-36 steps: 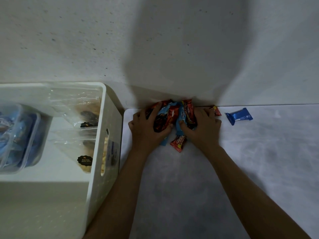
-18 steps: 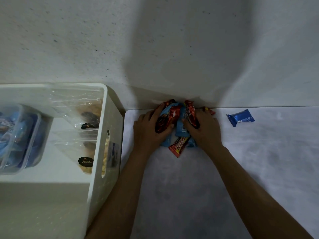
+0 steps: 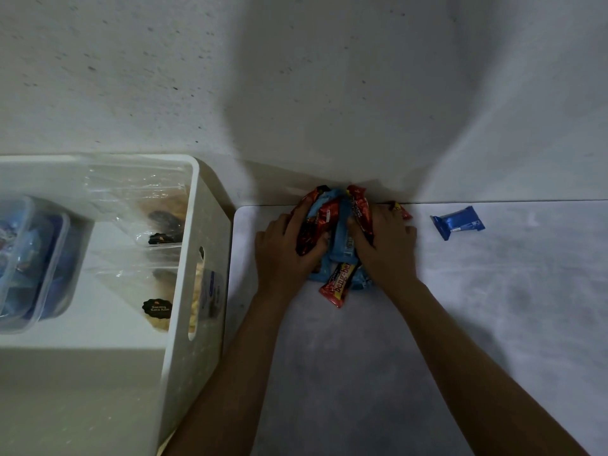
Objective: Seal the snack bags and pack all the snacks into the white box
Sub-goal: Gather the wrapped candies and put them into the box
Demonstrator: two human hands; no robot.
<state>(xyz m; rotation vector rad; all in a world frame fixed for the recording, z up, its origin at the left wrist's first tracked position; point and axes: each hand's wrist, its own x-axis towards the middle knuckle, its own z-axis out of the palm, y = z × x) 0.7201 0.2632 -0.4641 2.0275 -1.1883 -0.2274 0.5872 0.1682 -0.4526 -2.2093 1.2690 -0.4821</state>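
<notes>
1. The left hand (image 3: 286, 255) and right hand (image 3: 385, 248) cup the snack pile (image 3: 340, 240) at the counter's (image 3: 427, 324) far edge, fingers curled round wrappers.
2. One blue packet (image 3: 457, 222) lies apart, right.
3. The white box (image 3: 197, 238) stands left, holding bags (image 3: 154, 222).

Likely home, kitchen or pantry corner; exact room unclear. Landmark: white plastic storage box with slotted handle (image 3: 187, 373).
- Inside box: clear lidded plastic food tubs (image 3: 36, 258); clear plastic snack bags, one with black oval label (image 3: 138, 199).
- Right of box: grey mottled tabletop (image 3: 460, 340); on it, heap of small red and blue foil snack packets (image 3: 339, 284); farther right, lone blue biscuit pack (image 3: 457, 222).
- Behind box: plain white speckled wall (image 3: 164, 77).
- Dim light.
</notes>
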